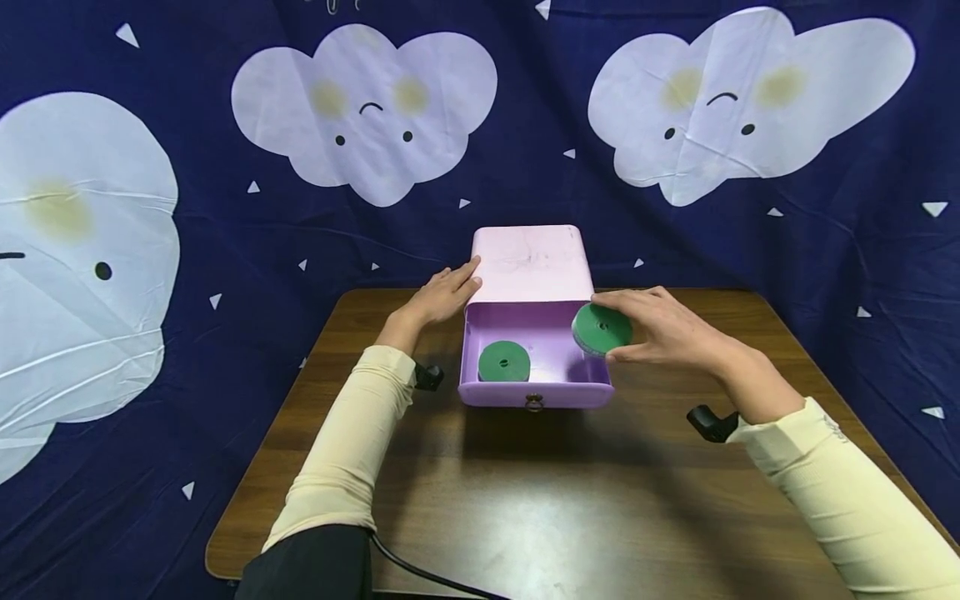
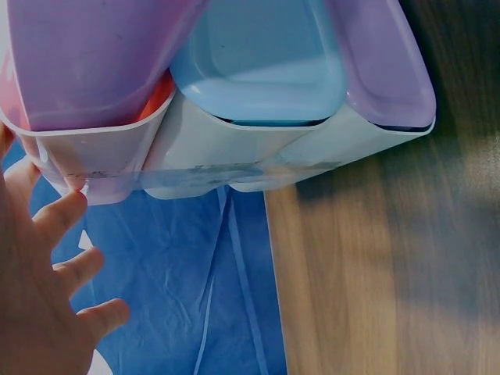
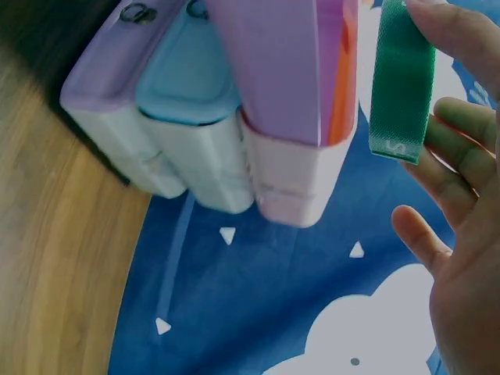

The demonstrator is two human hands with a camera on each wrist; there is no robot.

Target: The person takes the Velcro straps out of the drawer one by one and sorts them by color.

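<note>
Centrally placed: one three-tier drawer unit, standing at the far side of a brown wood-grain table (image 1: 420,500). Its top housing (image 1: 528,262) is pale pink. The uppermost drawer (image 1: 495,395), purple with a small metal ring pull (image 1: 534,402), is pulled out toward the person. Below it, in the wrist views, come a light blue drawer (image 2: 262,62) and a purple bottom drawer (image 2: 387,62), both closed. An orange-red patch (image 3: 342,94) shows at the top drawer; its nature is unclear.

Green ribbon rolls, two. First roll (image 1: 504,362): lying flat inside the open drawer, at the left, near the front wall. Second roll (image 1: 602,329): raised and slightly tilted above the drawer's right side, in the grasp of the right hand (image 1: 667,329), thumb on the near edge and fingers on the far edge. White printing, partly legible, marks its outer band in the right wrist view.

Left hand (image 1: 438,298): released, fingers extended and spread, the tips at the left side of the pink housing.

Also present: cream sleeves (image 1: 348,442) on both forearms; a black wrist device (image 1: 708,423) at each wrist; a black cable (image 1: 420,571) at the near table edge; a navy cloth backdrop (image 1: 540,183) printed with white clouds and triangles.
</note>
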